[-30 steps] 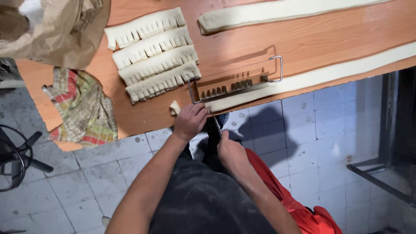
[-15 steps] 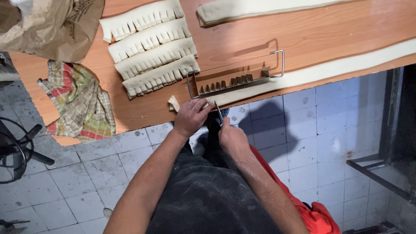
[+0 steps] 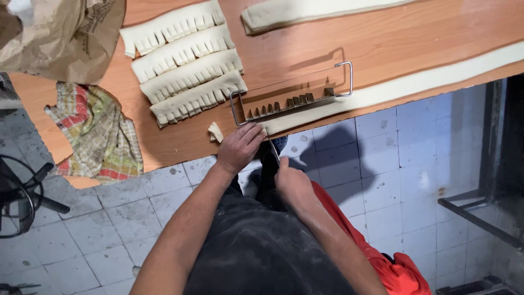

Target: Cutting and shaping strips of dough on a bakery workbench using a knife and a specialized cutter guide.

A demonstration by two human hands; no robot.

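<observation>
Two hands at the near end of a long dough strip, wooden worktop edge, centre of frame

Left hand: fingers together, pressed flat on the end of the long dough strip, which runs from centre to the right edge along the worktop rim. Right hand: closed around a knife, blade pointing up at the strip end beside the left fingertips. Metal toothed cutter frame: lying just above the strip, touching it. Small dough scrap: just left of the left hand. Four fringed dough pieces: stacked in a row, upper left of centre. Checked cloth: left edge. Brown paper bag: upper left corner. Second dough strip: top
</observation>
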